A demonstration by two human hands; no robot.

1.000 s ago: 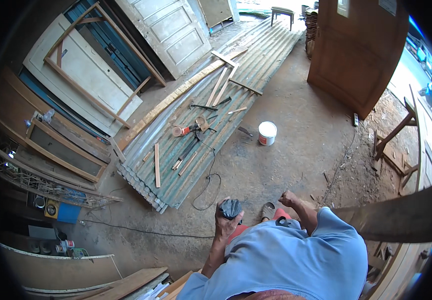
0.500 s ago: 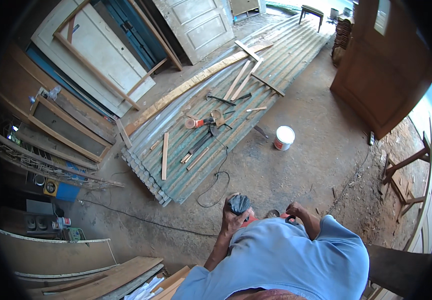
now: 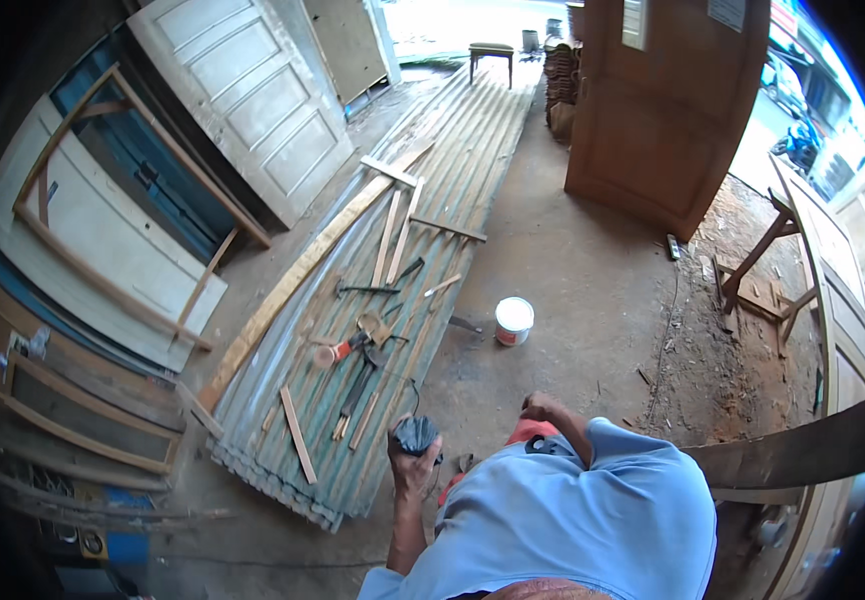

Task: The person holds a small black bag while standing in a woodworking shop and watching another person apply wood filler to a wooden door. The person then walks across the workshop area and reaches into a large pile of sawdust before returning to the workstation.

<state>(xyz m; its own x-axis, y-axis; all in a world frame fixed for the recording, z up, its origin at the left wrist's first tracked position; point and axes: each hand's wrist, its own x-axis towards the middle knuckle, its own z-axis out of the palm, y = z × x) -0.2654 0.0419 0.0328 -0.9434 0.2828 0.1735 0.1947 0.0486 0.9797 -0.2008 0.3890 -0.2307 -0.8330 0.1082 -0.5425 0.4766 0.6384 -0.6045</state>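
Observation:
My left hand (image 3: 408,472) is wrapped round a dark bundle that looks like crumpled black plastic (image 3: 416,434), held up in front of my body beside the near end of the metal sheets. What is inside the bundle does not show. My right hand (image 3: 545,405) hangs bent in front of my red lower garment (image 3: 531,430), its fingers mostly hidden from above. Ahead of it on the floor stands a white bucket (image 3: 515,320). On the stacked corrugated sheets (image 3: 283,470) lie an orange angle grinder (image 3: 338,350), a hammer (image 3: 368,289) and several thin wood strips (image 3: 299,435).
A long plank (image 3: 303,265) runs along the sheets' left side. Panelled doors (image 3: 253,100) and frames lean at the left. A brown door (image 3: 653,120) stands at the far right. Wooden trestles (image 3: 761,260) and a long board (image 3: 803,445) are on my right. A stool (image 3: 491,50) stands far ahead.
The view has swung to the right, so the sheets, doors and bucket sit further left. My left hand still grips the dark bundle, and my right hand stays near my waist.

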